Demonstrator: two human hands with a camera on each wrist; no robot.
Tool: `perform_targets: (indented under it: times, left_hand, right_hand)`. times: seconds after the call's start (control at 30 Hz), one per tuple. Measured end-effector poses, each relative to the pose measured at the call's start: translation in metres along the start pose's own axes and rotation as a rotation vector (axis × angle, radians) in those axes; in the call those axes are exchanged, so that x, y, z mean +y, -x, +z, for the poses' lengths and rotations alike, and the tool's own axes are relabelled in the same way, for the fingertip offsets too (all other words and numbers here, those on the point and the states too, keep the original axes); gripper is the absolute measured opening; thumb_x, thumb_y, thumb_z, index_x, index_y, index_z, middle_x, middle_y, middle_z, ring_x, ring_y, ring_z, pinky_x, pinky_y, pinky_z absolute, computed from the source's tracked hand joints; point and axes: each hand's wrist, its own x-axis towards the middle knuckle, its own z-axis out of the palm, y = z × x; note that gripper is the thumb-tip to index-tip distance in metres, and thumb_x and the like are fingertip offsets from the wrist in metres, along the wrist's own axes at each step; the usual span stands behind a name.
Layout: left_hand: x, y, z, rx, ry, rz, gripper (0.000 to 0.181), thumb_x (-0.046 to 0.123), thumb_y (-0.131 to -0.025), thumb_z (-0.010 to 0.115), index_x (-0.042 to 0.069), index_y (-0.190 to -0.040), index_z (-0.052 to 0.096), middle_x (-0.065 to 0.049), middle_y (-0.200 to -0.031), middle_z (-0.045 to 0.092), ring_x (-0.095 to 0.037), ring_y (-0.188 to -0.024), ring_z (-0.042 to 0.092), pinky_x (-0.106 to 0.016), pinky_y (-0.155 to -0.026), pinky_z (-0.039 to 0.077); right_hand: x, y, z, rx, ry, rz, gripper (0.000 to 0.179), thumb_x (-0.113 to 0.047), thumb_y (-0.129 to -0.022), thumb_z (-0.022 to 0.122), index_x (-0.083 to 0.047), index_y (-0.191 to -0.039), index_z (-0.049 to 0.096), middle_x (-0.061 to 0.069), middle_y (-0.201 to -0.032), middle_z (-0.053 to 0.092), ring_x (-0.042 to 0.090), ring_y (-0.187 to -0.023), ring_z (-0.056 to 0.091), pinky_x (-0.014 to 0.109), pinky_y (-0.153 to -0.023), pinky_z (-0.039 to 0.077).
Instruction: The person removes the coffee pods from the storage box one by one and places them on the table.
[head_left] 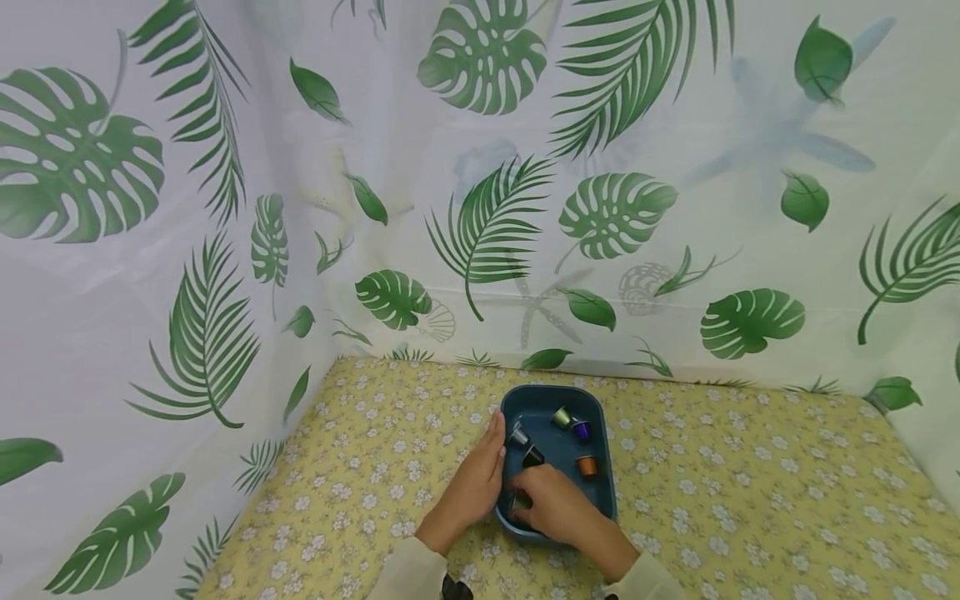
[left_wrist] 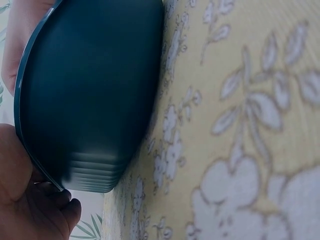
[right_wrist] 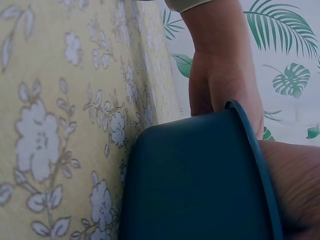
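Inside a dark blue plastic basin, the fingers of my right hand pinch a dark coffee capsule, partly hidden beneath them. My left hand rests along the basin's left rim, its fingers mostly straight. Just ahead of the right hand lie a black capsule and a silver capsule. Toward the far side are a green capsule and a purple capsule. An orange capsule lies near the right wall. Both wrist views see mainly the outer wall of the basin.
The basin stands on a yellow floral cloth. White sheeting with green leaf prints hangs behind and at the left. The cloth extends to both sides of the basin.
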Motion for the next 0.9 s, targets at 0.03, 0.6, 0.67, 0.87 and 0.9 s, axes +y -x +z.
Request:
perform_targets:
  times: [0.03, 0.6, 0.67, 0.87, 0.9]
  left_hand:
    - [0.0, 0.0, 0.0, 0.0, 0.0, 0.0, 0.054, 0.014, -0.114, 0.029, 0.003, -0.163, 0.01, -0.006, -0.169, 0.002, -0.024, -0.155, 0.011, -0.049, -0.12, 0.026]
    - [0.001, 0.0, 0.001, 0.014, -0.006, -0.022, 0.054, 0.015, -0.114, 0.03, 0.004, -0.163, 0.009, -0.01, -0.17, 0.004, -0.023, -0.155, 0.012, -0.049, -0.12, 0.026]
    - [0.001, 0.0, 0.001, 0.015, -0.006, -0.019, 0.054, 0.015, -0.114, 0.03, 0.004, -0.163, 0.01, -0.008, -0.17, 0.004, -0.023, -0.155, 0.012, -0.049, -0.12, 0.026]
    - [0.002, 0.0, 0.001, 0.009, -0.039, -0.018, 0.054, 0.017, -0.114, 0.031, 0.005, -0.163, 0.012, -0.004, -0.169, 0.002, -0.023, -0.155, 0.013, -0.049, -0.12, 0.027]
    - [0.002, 0.001, 0.0, 0.008, -0.048, -0.017, 0.054, 0.018, -0.114, 0.031, 0.004, -0.163, 0.013, -0.005, -0.17, 0.002, -0.023, -0.155, 0.014, -0.049, -0.12, 0.028]
  right_hand:
    - [0.0, 0.001, 0.0, 0.008, 0.001, -0.002, 0.024, -0.012, -0.082, 0.086, -0.005, -0.104, 0.078, 0.0, -0.086, 0.073, 0.008, -0.07, 0.063, 0.027, -0.06, 0.051]
    - [0.001, 0.024, -0.015, 0.148, -0.028, -0.024, 0.032, -0.012, -0.081, 0.087, -0.004, -0.11, 0.077, 0.003, -0.098, 0.074, 0.013, -0.083, 0.067, 0.027, -0.067, 0.054]
    - [0.002, 0.028, -0.016, 0.16, -0.037, -0.014, 0.032, -0.011, -0.082, 0.086, -0.003, -0.111, 0.076, 0.005, -0.102, 0.074, 0.016, -0.086, 0.068, 0.027, -0.069, 0.055]
    - [0.006, 0.038, -0.02, 0.21, -0.04, 0.012, 0.033, -0.01, -0.082, 0.085, -0.002, -0.113, 0.076, 0.003, -0.101, 0.073, 0.012, -0.08, 0.065, 0.024, -0.065, 0.053]
    - [0.006, 0.04, -0.02, 0.226, -0.034, 0.011, 0.033, -0.01, -0.082, 0.086, -0.002, -0.112, 0.076, 0.003, -0.1, 0.073, 0.011, -0.079, 0.065, 0.024, -0.064, 0.052]
